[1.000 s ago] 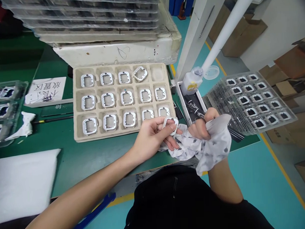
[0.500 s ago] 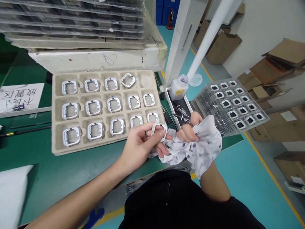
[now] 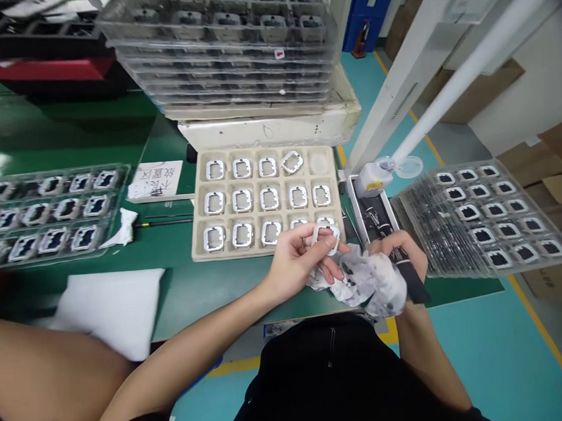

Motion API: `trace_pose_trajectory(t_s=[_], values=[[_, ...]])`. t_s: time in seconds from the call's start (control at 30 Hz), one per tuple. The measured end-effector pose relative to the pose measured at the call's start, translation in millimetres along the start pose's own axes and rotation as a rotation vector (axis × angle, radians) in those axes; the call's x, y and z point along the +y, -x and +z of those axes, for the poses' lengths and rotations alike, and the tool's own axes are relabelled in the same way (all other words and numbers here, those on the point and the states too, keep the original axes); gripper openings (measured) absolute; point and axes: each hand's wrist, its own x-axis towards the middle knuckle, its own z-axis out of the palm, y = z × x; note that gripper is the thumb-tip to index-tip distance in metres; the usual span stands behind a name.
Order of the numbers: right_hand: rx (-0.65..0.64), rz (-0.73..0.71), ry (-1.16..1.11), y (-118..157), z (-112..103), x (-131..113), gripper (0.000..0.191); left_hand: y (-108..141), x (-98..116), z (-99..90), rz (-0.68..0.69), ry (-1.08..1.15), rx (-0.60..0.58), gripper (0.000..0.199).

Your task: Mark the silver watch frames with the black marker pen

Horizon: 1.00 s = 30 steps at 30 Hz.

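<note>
My left hand [image 3: 296, 259] pinches a silver, rounded-square metal frame [image 3: 327, 238] between thumb and fingers, above the front right of a beige moulded tray [image 3: 227, 254]. My right hand [image 3: 404, 249] is closed around a thick black marker [image 3: 410, 276], partly blurred. A white cloth with dark spots [image 3: 371, 281] is bunched between the two hands, touching my left fingertips and lying against my right hand. Similar frames [image 3: 269, 199] sit in the tray's pockets; one in the back row is turned askew, and the back right pocket holds none.
Behind the tray rises a stack of clear trays [image 3: 239, 71]. A narrow box [image 3: 354, 199] with a white bottle [image 3: 374, 175] and black markers stands right, beside another tray stack [image 3: 498, 221]. At left are a filled clear tray [image 3: 55, 212], white foam [image 3: 113, 302] and another person's bare limb [image 3: 51, 378].
The view has swung left, bringing more of the bench and another person's limb into sight. My right hand now holds a black marker; the cloth hangs lower. My left hand still holds the frame.
</note>
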Motion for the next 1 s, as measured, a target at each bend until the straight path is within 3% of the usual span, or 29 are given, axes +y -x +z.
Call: trace_pose_trajectory(t_s=[0.13, 0.3, 0.5, 0.7, 0.8, 1.0], values=[[-0.060, -0.229, 0.443, 11.0, 0.2, -0.4, 0.012, -0.5, 2.5, -3.7, -0.010, 0.054, -0.001, 0.035], [-0.009, -0.571, 0.960, 18.2, -3.8, 9.7, 0.025, -3.7, 8.9, -3.3, -0.041, 0.082, 0.159, 0.035], [-0.021, -0.561, 0.941, 21.2, -14.7, 25.5, 0.033, -10.1, 14.0, -6.4, -0.070, 0.123, 0.242, 0.036], [-0.114, -0.630, 0.866, 23.4, -18.4, 31.4, 0.035, -13.6, 15.5, -7.4, -0.042, 0.105, 0.235, 0.041], [-0.172, -0.676, 0.820, 23.5, -18.7, 29.3, 0.034, -11.0, 19.7, -11.8, 0.018, -0.110, 0.219, 0.040], [-0.287, -0.767, 0.821, 21.5, -21.9, 22.0, 0.032, -19.9, 49.7, -27.3, 0.339, -0.796, 0.354, 0.026]])
